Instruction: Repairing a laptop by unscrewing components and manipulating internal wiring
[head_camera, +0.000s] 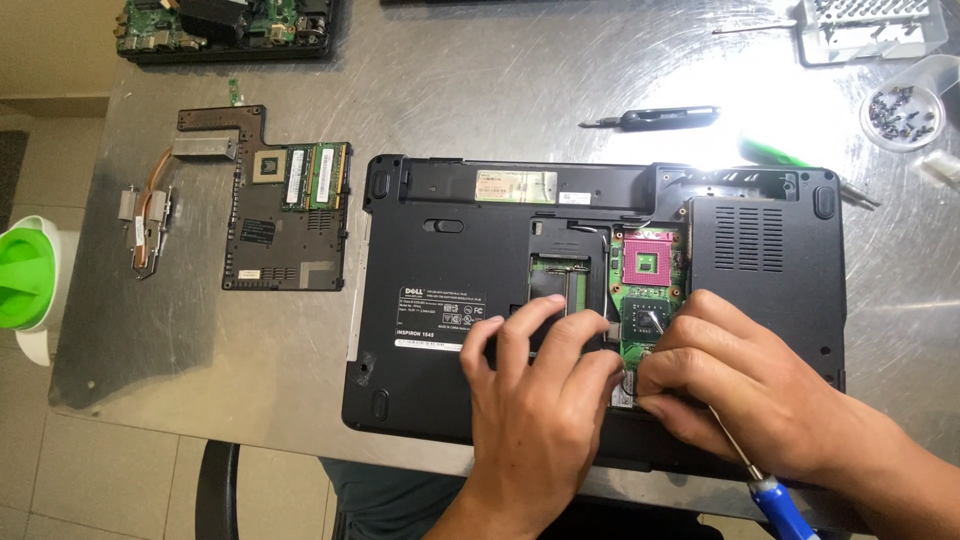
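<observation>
While the copper heat pipe (150, 215) and removed black cover panel (285, 205) lie at the left, the upturned black laptop (450, 300) sits mid-table. It looks stiff and heavy, with fragile exposed boards; hold its edges. Left hand (535, 400) presses flat, fingers spread. Right hand (735, 385) pinches a blue-handled screwdriver (775, 495).

The cover panel (285, 200) lies left of the laptop (450, 300), screwdriver (655, 118) behind.
</observation>
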